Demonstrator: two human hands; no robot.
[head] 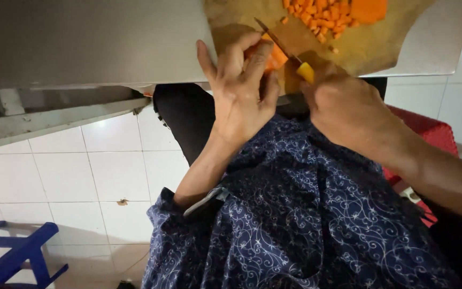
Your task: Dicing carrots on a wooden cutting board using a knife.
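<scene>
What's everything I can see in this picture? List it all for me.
Carrot piece: one, orange, held under the left hand's fingers on the board.
Diced carrot: a pile, orange, far side of the board.
Knife: one, yellow handle, blade across the carrot piece.
Cutting board: one, brown wood, on the table.
Table: one, grey metal, top of view.
Stool: one, blue, bottom left on the tiled floor.
Seat: red, at right, only partly visible.
Left hand: pressing the carrot piece.
Right hand: gripping the knife.
</scene>
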